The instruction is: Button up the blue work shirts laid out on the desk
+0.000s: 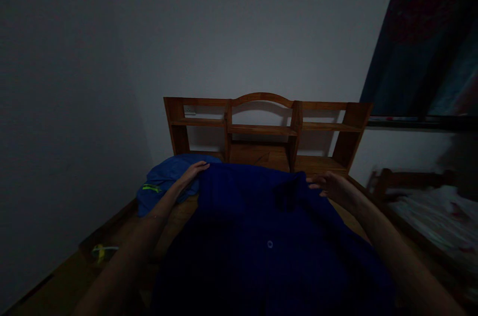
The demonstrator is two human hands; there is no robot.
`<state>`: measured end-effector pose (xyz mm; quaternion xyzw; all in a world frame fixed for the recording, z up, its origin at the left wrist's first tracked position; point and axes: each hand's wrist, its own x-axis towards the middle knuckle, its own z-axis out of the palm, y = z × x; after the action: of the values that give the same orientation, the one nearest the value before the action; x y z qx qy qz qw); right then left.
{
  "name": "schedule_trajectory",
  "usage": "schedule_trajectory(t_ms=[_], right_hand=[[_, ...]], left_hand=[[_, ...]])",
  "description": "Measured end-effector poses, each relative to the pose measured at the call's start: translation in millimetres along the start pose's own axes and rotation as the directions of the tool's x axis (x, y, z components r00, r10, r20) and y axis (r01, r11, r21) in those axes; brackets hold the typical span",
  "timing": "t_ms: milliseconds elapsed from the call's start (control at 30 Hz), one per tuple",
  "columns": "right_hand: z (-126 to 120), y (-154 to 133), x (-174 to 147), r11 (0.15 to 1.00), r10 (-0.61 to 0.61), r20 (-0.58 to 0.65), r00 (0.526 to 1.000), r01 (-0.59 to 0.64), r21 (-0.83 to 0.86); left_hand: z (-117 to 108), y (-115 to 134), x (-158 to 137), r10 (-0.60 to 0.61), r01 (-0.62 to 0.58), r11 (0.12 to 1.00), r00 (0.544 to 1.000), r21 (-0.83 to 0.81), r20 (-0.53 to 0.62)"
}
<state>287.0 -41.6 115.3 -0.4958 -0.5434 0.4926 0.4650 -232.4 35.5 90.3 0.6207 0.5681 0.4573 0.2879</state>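
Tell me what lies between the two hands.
In the head view, the dark-blue garment spans the stretch between the left hand and the right hand, its upper edge running across.

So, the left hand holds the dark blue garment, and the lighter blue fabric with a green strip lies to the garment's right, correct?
Not quite: the head view shows the lighter blue fabric lying to the left of the dark blue garment. The rest stands.
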Motion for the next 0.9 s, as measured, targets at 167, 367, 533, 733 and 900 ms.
schedule_trajectory(t_ms=[167,367,533,733,900], right_hand=[[20,39,-15,0.97,0.077,-0.201,0.977,-0.12,-0.211],[30,76,-9,0.966,-0.096,-0.345,0.934,0.004,-0.258],[38,60,-4,0.991,-0.027,-0.366,0.93,-0.023,-0.13],[13,8,13,0.992,-0.095,-0.305,0.948,0.065,-0.109],[-24,-33,13,0.825,-0.507,-0.093,0.857,0.452,-0.338]], left_hand=[[29,2,-12,0.076,-0.06,0.965,0.996,0.255,-0.053],[73,4,-78,0.395,-0.468,0.644,0.881,0.605,0.261],[58,-17,-140,0.332,-0.606,0.49,0.795,0.627,0.508],[14,-43,-148,0.343,-0.44,0.451,0.889,0.777,0.305],[3,-45,-148,0.32,-0.262,0.458,0.94,0.85,0.117]])
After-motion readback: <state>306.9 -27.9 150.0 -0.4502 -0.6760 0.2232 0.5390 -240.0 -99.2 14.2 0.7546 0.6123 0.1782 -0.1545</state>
